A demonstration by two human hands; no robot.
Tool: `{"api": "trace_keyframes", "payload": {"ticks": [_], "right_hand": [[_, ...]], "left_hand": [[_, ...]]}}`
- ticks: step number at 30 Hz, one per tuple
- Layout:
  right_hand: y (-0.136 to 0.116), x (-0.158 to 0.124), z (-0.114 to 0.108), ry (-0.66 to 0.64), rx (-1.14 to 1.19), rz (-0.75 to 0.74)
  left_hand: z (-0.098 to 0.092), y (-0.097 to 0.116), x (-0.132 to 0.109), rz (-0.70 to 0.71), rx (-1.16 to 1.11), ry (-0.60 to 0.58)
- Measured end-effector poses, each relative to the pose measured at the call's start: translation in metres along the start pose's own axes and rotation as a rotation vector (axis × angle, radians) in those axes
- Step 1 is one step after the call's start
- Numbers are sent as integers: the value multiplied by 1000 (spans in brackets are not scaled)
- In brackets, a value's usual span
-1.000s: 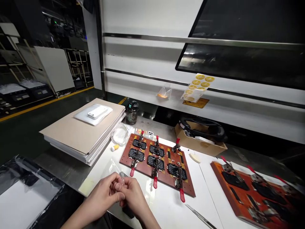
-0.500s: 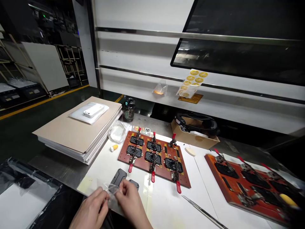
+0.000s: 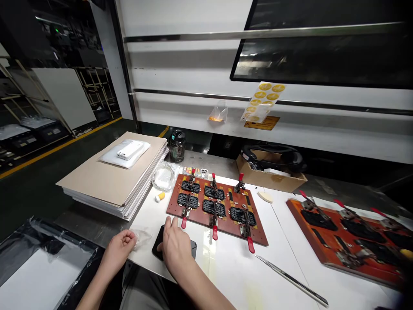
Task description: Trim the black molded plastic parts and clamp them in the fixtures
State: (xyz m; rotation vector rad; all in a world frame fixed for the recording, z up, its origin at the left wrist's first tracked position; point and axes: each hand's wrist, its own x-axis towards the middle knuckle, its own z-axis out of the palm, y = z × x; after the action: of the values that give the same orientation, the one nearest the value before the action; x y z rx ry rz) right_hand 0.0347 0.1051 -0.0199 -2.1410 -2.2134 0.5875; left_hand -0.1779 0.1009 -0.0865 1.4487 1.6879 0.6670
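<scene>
At the front edge of the table, my left hand (image 3: 118, 250) pinches a crumpled clear plastic bag (image 3: 142, 238) between thumb and fingers. My right hand (image 3: 177, 246) lies over a flat black plastic case (image 3: 156, 250), its fingers and thumb gripping it; most of the case is hidden under the hand. A second dark grey piece (image 3: 194, 248) shows just right of that hand. Beyond both hands sits a red-brown fixture board (image 3: 196, 216) holding several black plastic parts (image 3: 214, 207) under red-handled toggle clamps (image 3: 215, 232).
Tweezers (image 3: 292, 280) lie at the right front. Another clamp fixture (image 3: 306, 237) stands further right. On the left are a cardboard stack (image 3: 106, 172) and a black plastic-lined box (image 3: 87, 254). A yellow-and-white cap (image 3: 159, 197), a jar (image 3: 177, 146) and a carton (image 3: 274, 180) sit farther back.
My hands have moved apart. The left has drawn the plastic bag away to the left and up, while the right has let go of it and come down onto the black case.
</scene>
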Motion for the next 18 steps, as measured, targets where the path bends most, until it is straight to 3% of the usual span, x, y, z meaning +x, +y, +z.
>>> {"api": "trace_keyframes", "payload": {"ticks": [4, 6, 8, 11, 14, 18], "right_hand": [[24, -28, -17, 158, 475, -126], [30, -40, -12, 254, 757, -138], [29, -47, 2, 284, 881, -139], [22, -53, 26, 230, 766, -181], [18, -54, 34, 141, 628, -168], [23, -47, 23, -3, 880, -120]], "left_hand": [[5, -1, 0, 13, -66, 12], [10, 4, -3, 42, -43, 33], [16, 12, -7, 74, -26, 34], [22, 24, -16, 90, -26, 53], [25, 38, -32, 116, 15, 72], [32, 61, -59, 302, 51, 42]]}}
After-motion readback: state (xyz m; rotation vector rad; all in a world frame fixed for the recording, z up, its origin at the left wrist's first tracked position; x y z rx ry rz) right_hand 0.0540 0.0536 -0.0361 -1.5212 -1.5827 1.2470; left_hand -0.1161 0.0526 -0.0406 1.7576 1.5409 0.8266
